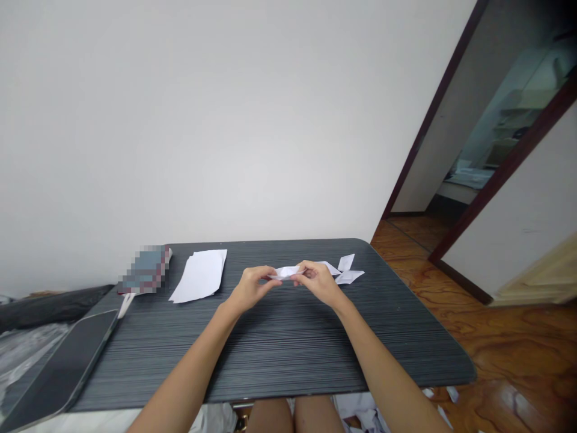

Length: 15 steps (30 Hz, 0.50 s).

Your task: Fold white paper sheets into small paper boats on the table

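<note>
Between my two hands is a small folded piece of white paper (287, 273), held above the dark table. My left hand (253, 285) pinches its left end between thumb and fingers. At the other end, my right hand (319, 281) grips it the same way, partly covering it. Just beyond the right hand lie several folded white paper pieces (350, 276), some hidden behind that hand. A stack of flat white paper sheets (201, 276) rests to the left of my left hand.
The dark ribbed table (279, 367) stands against a white wall. A tablet-like dark slab (65, 367) lies at its left edge, near a blurred-out packet (146, 269) with a white strap. Paper scraps (452, 394) are on the wooden floor at right.
</note>
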Each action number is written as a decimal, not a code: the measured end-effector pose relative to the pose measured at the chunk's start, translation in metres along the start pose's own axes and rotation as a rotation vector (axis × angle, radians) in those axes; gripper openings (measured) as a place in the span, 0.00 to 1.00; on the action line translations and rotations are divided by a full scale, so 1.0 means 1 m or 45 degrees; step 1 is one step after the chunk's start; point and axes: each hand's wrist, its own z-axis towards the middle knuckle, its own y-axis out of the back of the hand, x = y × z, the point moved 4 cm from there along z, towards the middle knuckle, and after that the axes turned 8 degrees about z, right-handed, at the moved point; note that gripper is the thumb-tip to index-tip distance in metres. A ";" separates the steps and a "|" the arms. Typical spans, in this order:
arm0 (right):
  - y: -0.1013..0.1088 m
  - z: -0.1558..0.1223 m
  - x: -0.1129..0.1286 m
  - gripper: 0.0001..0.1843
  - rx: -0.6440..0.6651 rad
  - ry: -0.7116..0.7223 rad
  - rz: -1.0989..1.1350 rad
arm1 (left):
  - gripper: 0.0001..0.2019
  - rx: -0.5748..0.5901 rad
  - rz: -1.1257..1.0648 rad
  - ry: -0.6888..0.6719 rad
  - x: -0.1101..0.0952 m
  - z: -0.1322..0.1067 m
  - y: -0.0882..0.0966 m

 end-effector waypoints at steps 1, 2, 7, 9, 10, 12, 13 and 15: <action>0.000 0.000 0.000 0.09 0.000 0.004 -0.016 | 0.11 0.029 0.051 -0.038 -0.001 0.000 0.001; 0.000 -0.001 0.000 0.08 0.002 0.008 -0.031 | 0.11 0.065 0.085 -0.064 -0.003 0.000 0.001; -0.001 -0.002 0.001 0.09 0.023 0.018 -0.095 | 0.10 0.154 0.063 -0.021 -0.007 0.001 0.001; -0.002 -0.002 0.003 0.09 0.026 0.036 -0.139 | 0.11 0.119 -0.020 0.047 -0.008 0.001 0.001; -0.003 -0.002 0.004 0.10 0.029 0.048 -0.166 | 0.13 0.100 -0.067 0.086 -0.008 0.001 0.001; -0.005 -0.002 0.006 0.10 0.039 0.068 -0.209 | 0.19 0.066 -0.152 0.167 -0.007 0.001 -0.001; -0.005 -0.002 0.006 0.10 0.039 0.073 -0.212 | 0.20 0.057 -0.196 0.205 -0.006 0.001 -0.002; -0.005 -0.002 0.006 0.10 0.025 0.068 -0.174 | 0.19 0.058 -0.309 0.272 -0.003 0.001 -0.005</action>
